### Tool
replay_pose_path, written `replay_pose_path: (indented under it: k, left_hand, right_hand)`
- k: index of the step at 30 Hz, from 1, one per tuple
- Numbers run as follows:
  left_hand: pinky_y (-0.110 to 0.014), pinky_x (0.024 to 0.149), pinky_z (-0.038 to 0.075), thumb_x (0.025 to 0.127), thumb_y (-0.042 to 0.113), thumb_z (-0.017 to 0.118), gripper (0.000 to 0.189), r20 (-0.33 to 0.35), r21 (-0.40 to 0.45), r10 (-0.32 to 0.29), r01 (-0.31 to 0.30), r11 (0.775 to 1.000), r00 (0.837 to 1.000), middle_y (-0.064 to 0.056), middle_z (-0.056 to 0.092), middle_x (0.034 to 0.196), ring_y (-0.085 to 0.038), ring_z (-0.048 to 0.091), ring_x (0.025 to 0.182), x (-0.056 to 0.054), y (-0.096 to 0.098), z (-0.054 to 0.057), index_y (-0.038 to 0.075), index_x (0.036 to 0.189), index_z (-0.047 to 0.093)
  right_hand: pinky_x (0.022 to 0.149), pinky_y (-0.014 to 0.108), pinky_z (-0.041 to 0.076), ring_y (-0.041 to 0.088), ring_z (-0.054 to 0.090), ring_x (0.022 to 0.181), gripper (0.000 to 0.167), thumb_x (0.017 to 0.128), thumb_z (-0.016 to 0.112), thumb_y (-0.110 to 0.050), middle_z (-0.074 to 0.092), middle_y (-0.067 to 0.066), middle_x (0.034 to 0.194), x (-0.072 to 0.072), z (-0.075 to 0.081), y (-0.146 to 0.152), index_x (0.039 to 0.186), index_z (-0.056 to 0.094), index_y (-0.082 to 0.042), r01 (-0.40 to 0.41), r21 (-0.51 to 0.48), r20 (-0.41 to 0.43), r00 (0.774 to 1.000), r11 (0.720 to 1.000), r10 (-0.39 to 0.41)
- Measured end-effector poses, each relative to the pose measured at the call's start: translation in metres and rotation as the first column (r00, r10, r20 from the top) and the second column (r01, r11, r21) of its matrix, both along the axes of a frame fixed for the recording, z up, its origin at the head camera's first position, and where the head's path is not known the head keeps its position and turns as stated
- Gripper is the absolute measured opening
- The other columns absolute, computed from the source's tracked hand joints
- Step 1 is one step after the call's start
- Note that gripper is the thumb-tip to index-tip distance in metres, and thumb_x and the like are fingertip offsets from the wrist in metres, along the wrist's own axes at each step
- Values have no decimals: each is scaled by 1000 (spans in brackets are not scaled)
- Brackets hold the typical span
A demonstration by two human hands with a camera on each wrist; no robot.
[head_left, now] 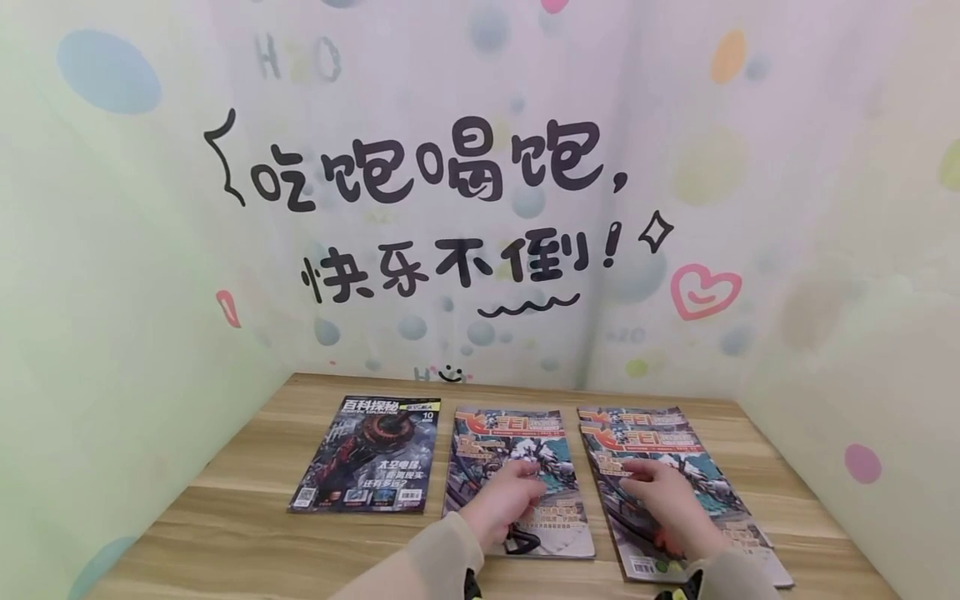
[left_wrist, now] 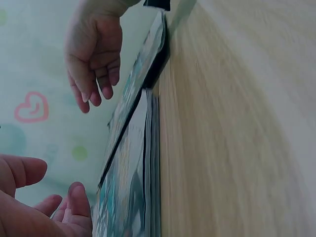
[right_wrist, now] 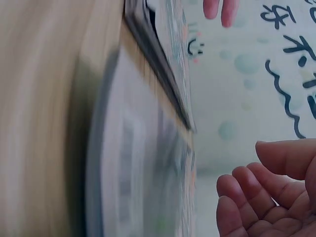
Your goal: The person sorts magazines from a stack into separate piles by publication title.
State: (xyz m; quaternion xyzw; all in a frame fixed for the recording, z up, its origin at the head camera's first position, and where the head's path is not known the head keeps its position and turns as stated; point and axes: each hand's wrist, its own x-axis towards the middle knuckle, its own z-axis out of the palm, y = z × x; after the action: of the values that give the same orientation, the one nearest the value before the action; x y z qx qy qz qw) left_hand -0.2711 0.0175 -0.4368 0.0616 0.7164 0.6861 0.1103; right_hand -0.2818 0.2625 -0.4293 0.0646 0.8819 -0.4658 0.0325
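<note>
Over the middle magazine [head_left: 551,492], my left hand [head_left: 504,504] hovers with its fingers loosely bent and nothing in them. My right hand [head_left: 670,500] holds nothing either; it is above the upper magazine [head_left: 720,487] on the right, which overlaps another copy [head_left: 637,415] showing at its far edge. These magazines share the same colourful cover with orange title lettering. In the left wrist view, a gap shows between the left fingers [left_wrist: 76,197] and thumb, beside the magazine's page edges [left_wrist: 150,168]. Relaxed fingers of the right hand [right_wrist: 266,202] appear in the right wrist view, apart from the cover.
A dark magazine [head_left: 375,458] with a red-and-black machine on its cover lies at the left of the wooden table [head_left: 225,508]. Behind the table hangs a pale printed backdrop [head_left: 465,350] with black lettering, and similar pale walls stand close on both sides.
</note>
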Motion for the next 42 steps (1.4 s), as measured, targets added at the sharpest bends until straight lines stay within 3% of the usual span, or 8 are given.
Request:
replay_pose_path:
  k: [6,10,13,19,23,28,36,42]
  left_hand:
    - [-30,57,47,92,8,56,51,-8,-8,22,-22,1000,1000,-19,61,96,-17,49,60,-5,-27,1,-6,139,40]
    - [-29,55,47,93,7,54,52,-44,-14,65,-66,998,997,-21,60,101,-15,50,59,-9,-44,0,-9,139,38]
    - [-30,65,48,91,7,56,51,-98,-50,124,-129,990,987,-17,59,109,-16,53,72,-11,-57,-3,-12,136,40]
    - [-31,64,46,93,8,53,51,-95,-66,210,-217,974,973,-22,59,111,-19,53,73,-13,-78,-9,-9,138,41]
    - [-42,81,50,93,10,53,49,-101,-105,259,-269,958,961,-27,55,123,-31,58,97,-13,-87,-12,-10,137,42]
    - [-52,98,42,94,12,53,48,-93,-156,307,-318,935,947,-29,50,130,-42,49,118,-12,-94,-15,-10,136,44]
    - [-51,96,44,93,11,54,48,-112,-251,289,-309,917,951,-34,48,130,-44,49,118,-9,-98,-22,-16,132,45]
    - [-49,94,46,92,4,53,44,-134,-282,233,-262,923,963,-33,51,128,-40,52,116,-7,-98,-25,-18,130,46]
  right_hand:
    - [83,46,50,30,57,104,45,91,63,-19,61,17,114,-2,-9,-28,129,55,5,-6,-70,-61,998,998,2]
    - [84,45,50,31,57,105,43,91,63,-14,61,20,116,-2,-11,-44,127,55,7,0,-98,-85,996,995,-8]
    - [83,44,49,30,57,103,42,89,63,-13,61,20,115,-3,-14,-53,126,56,7,15,-94,-92,995,995,-24]
    - [81,45,48,33,57,100,43,87,63,-12,61,21,110,-5,-21,-64,124,57,10,25,-63,-119,992,998,-32]
    - [84,47,49,37,54,108,46,89,63,-14,58,25,117,-4,-22,-68,127,54,10,32,-66,-91,995,997,-38]
    - [86,49,49,41,52,113,50,91,62,-15,55,28,123,-5,-26,-71,132,50,11,17,-66,-66,998,998,-21]
    - [84,48,51,39,56,108,52,87,66,-14,60,26,116,-6,-32,-73,129,51,13,11,46,-91,996,999,-7]
    - [80,45,51,32,58,101,49,87,66,-11,62,18,108,-4,-35,-76,129,53,11,18,34,-86,996,999,-15]
